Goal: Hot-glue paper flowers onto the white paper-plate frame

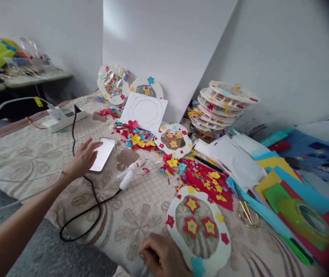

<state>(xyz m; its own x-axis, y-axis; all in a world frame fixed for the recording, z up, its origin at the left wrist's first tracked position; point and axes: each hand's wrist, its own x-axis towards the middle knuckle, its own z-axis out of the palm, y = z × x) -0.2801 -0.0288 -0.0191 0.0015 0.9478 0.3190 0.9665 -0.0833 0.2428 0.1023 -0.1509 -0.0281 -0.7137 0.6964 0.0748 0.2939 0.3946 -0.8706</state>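
Note:
On the left side of the table my left hand [84, 158] reaches over a smartphone [104, 154] with a lit white screen. Its fingers are stretched out, the tips at the screen. My right hand [162, 254] rests at the table's front edge, fingers curled in, and I see nothing in it. Beside it lies a white scalloped frame [172, 215] with a clear middle, decorated with red and yellow felt-like flowers and a blue star. A white glue gun [128, 177] with a black cord lies between the hands.
A white power strip [63, 121] sits at the left. Colourful cut scraps [141, 140] spread across the middle. Stacked white frames [220, 109] stand at the back right. Gold scissors [248, 211], coloured sheets [291, 188] and a tape roll [311, 219] lie right.

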